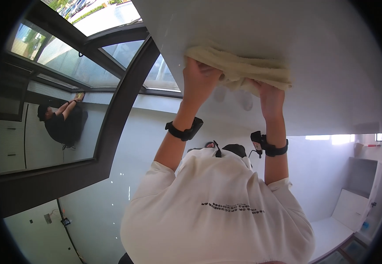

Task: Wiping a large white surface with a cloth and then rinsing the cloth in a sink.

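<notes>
A folded cream towel (239, 61) lies stretched sideways against a smooth, glossy white surface (323, 53). My left hand (200, 79) holds its left end, the fingers partly tucked under the cloth. At the right end, my right hand (269, 94) grips the lower edge, with most of its fingers hidden by the towel. Between the hands a bunched fold of the cloth hangs down. Both arms are stretched out, and a black strap with a small device (185, 129) sits on my left wrist; a similar strapped device (270, 146) is on the right.
Dark-framed windows (127, 79) rise at the left. In a pane, a person in dark clothes (59, 121) reaches toward a small yellowish thing (80, 96); whether this is a reflection is unclear. A white open cabinet (353, 200) stands at the right. Pale floor (125, 145) spreads below.
</notes>
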`<action>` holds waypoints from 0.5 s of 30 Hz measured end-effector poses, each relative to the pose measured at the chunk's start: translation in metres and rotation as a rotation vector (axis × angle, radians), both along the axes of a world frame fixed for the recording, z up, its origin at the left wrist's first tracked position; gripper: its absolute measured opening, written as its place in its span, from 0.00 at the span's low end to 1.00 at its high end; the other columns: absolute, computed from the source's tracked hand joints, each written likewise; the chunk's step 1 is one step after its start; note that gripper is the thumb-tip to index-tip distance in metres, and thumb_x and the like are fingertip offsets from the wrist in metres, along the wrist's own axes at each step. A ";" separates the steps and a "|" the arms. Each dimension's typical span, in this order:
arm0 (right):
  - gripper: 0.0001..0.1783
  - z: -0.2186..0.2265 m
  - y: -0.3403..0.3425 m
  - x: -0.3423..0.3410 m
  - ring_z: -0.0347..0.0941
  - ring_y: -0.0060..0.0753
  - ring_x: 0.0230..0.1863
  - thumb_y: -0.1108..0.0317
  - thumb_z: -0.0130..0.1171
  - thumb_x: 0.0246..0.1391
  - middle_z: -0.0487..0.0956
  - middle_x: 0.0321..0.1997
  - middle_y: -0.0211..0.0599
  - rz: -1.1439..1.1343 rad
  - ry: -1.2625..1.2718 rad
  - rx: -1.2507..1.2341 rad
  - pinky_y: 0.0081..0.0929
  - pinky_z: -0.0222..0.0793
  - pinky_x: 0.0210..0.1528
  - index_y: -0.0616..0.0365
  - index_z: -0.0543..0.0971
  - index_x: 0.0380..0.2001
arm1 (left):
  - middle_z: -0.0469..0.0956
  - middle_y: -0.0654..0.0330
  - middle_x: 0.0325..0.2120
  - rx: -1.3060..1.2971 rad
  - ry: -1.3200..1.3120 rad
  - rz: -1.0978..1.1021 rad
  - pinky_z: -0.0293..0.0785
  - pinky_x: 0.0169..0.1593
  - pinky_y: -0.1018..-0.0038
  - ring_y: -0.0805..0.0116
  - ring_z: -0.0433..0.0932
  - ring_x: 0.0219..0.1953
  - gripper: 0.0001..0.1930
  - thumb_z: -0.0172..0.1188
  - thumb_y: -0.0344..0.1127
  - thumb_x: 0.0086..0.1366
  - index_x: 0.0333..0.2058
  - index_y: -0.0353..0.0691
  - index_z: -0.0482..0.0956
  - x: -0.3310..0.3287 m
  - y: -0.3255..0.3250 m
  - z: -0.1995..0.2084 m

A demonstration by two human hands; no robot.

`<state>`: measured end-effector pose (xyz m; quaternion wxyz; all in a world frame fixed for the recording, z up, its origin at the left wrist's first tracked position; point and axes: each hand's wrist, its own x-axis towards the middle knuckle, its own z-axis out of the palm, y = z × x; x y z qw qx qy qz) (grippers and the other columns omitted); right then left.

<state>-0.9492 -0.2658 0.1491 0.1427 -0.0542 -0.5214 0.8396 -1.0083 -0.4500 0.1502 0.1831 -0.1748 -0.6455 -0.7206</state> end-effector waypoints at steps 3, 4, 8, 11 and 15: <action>0.21 -0.027 -0.003 0.002 0.68 0.33 0.55 0.61 0.42 0.65 0.69 0.56 0.41 -0.125 -0.220 0.267 0.32 0.66 0.56 0.60 0.64 0.56 | 0.79 0.51 0.33 -0.467 -0.113 0.061 0.79 0.39 0.71 0.62 0.82 0.34 0.24 0.65 0.31 0.54 0.46 0.32 0.63 0.011 0.004 -0.055; 0.21 -0.052 -0.003 -0.001 0.68 0.33 0.55 0.61 0.42 0.65 0.69 0.56 0.41 -0.150 -0.215 0.262 0.32 0.66 0.56 0.60 0.64 0.56 | 0.79 0.51 0.32 -0.549 -0.139 0.122 0.79 0.37 0.71 0.61 0.82 0.34 0.22 0.64 0.33 0.55 0.44 0.33 0.64 0.014 0.006 -0.072; 0.19 -0.105 -0.001 0.003 0.69 0.33 0.51 0.62 0.45 0.62 0.72 0.51 0.42 -0.084 -0.038 0.631 0.27 0.66 0.52 0.63 0.68 0.52 | 0.81 0.53 0.31 -0.687 -0.409 0.056 0.78 0.33 0.70 0.59 0.82 0.34 0.18 0.56 0.40 0.60 0.43 0.33 0.69 0.023 0.001 -0.148; 0.17 -0.132 -0.017 0.012 0.70 0.35 0.50 0.63 0.46 0.60 0.76 0.46 0.41 -0.058 -0.125 0.616 0.29 0.65 0.52 0.64 0.71 0.46 | 0.81 0.54 0.34 -0.269 -0.891 -0.291 0.77 0.31 0.70 0.61 0.82 0.33 0.18 0.50 0.40 0.63 0.45 0.32 0.72 0.031 0.004 -0.158; 0.17 -0.115 -0.007 0.013 0.71 0.35 0.48 0.65 0.45 0.60 0.76 0.45 0.43 -0.114 -0.083 0.707 0.29 0.65 0.51 0.65 0.72 0.46 | 0.78 0.54 0.42 -0.074 -0.520 -0.367 0.73 0.45 0.67 0.65 0.77 0.44 0.20 0.46 0.42 0.66 0.48 0.33 0.72 0.020 0.001 -0.101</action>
